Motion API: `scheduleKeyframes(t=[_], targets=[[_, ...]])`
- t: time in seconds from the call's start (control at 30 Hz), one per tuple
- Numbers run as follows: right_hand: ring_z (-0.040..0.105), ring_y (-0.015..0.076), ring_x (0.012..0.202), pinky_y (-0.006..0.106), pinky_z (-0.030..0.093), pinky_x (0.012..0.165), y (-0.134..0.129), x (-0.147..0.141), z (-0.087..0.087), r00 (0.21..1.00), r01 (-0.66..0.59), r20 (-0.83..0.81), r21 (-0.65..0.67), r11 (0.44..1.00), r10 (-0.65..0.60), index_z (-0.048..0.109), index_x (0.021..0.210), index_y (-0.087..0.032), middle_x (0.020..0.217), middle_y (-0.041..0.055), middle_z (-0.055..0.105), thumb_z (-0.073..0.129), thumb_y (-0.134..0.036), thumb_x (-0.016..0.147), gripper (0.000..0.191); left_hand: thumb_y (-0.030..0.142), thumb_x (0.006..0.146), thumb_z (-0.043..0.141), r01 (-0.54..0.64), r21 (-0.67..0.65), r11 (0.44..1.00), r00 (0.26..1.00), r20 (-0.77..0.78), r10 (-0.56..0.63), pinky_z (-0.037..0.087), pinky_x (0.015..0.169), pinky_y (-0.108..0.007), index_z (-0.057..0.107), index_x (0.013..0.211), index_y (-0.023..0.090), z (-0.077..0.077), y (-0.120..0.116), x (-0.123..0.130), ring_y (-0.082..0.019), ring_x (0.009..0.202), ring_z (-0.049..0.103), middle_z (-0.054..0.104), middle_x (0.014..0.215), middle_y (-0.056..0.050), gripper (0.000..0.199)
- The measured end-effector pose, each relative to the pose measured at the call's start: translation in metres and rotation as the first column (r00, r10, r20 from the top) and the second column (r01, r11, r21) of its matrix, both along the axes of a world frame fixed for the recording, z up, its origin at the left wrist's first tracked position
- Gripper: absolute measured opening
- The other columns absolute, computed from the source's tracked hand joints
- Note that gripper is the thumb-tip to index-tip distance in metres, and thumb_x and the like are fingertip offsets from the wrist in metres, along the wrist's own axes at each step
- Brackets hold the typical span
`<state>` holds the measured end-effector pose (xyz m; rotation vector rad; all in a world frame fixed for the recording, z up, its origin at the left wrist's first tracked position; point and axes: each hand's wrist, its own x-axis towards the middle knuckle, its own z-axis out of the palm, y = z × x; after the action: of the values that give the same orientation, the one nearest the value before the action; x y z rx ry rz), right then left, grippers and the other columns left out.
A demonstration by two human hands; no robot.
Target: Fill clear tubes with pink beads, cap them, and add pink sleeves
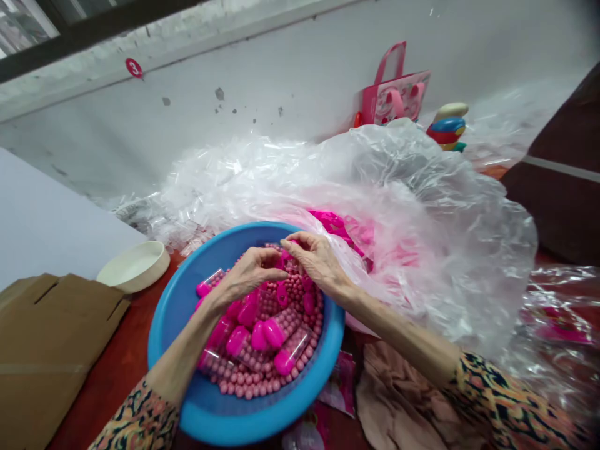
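Over a blue basin (162,319), both hands are close together with their fingers bent into pinches. My left hand (250,273) is closed, its thumb and fingertips around a small bright pink piece (283,259). My right hand (319,259) is closed too, its thumb and forefinger pinched at a bit of the same pink. The fingers partly cover whatever is between them. Below lie strings of dusty-pink beads (248,378) and several clear tubes with bright pink caps (285,361), some with beads inside.
A big translucent plastic bag (422,206) with bright pink items (335,225) stands behind the basin. To the left are a cream dish (135,265) and a cardboard box (51,350). Brown cloth (403,394) lies at the right. A pink gift bag (396,97) stands by the wall.
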<state>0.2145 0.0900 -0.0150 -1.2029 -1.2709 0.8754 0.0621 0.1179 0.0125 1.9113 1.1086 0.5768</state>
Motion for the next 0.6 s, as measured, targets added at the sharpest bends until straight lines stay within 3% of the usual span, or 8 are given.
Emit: scheduleKeyframes(t=[0.07, 0.23, 0.37, 0.6], targets=[[0.042, 0.0098, 0.042, 0.022, 0.033, 0.042, 0.000, 0.002, -0.003, 0.994, 0.068, -0.089, 0.010, 0.998, -0.067, 0.058, 0.074, -0.020, 0.050, -0.0064, 0.048, 0.054, -0.045, 0.078, 0.025, 0.026, 0.066, 0.068, -0.020, -0.012, 1.000, 0.999, -0.040, 0.020, 0.046, 0.061, -0.026, 0.071, 0.077, 0.014, -0.001, 0.013, -0.007, -0.016, 0.066, 0.059, 0.069, 0.072, -0.001, 0.017], [0.042, 0.0091, 0.042, 0.021, 0.034, 0.039, -0.001, 0.010, -0.008, 0.953, 0.151, -0.270, 0.026, 0.988, -0.138, 0.054, 0.072, -0.019, 0.054, -0.0053, 0.049, 0.054, -0.052, 0.078, 0.033, 0.029, 0.081, 0.060, -0.207, 0.092, 0.974, 0.959, -0.179, 0.221, 0.049, 0.068, -0.033, 0.064, 0.089, 0.011, -0.016, 0.052, -0.013, -0.019, 0.076, 0.062, 0.066, 0.085, -0.004, 0.020], [0.042, 0.0092, 0.044, 0.021, 0.035, 0.041, 0.000, 0.011, -0.009, 0.931, 0.157, -0.339, 0.036, 0.987, -0.136, 0.053, 0.070, -0.019, 0.056, -0.0051, 0.049, 0.053, -0.052, 0.080, 0.034, 0.030, 0.086, 0.057, -0.180, 0.084, 0.980, 0.937, -0.288, 0.196, 0.052, 0.074, -0.038, 0.060, 0.104, 0.014, -0.032, 0.062, -0.001, -0.021, 0.089, 0.062, 0.062, 0.107, -0.005, 0.025], [0.040, 0.0084, 0.052, 0.021, 0.031, 0.049, 0.001, 0.010, -0.011, 0.936, 0.143, -0.331, 0.046, 0.989, -0.119, 0.058, 0.066, -0.016, 0.056, -0.0055, 0.048, 0.063, -0.047, 0.076, 0.032, 0.029, 0.086, 0.058, -0.161, 0.027, 0.987, 0.946, -0.281, 0.162, 0.052, 0.075, -0.039, 0.061, 0.103, 0.013, -0.048, 0.064, 0.007, -0.022, 0.090, 0.062, 0.063, 0.106, -0.006, 0.024]])
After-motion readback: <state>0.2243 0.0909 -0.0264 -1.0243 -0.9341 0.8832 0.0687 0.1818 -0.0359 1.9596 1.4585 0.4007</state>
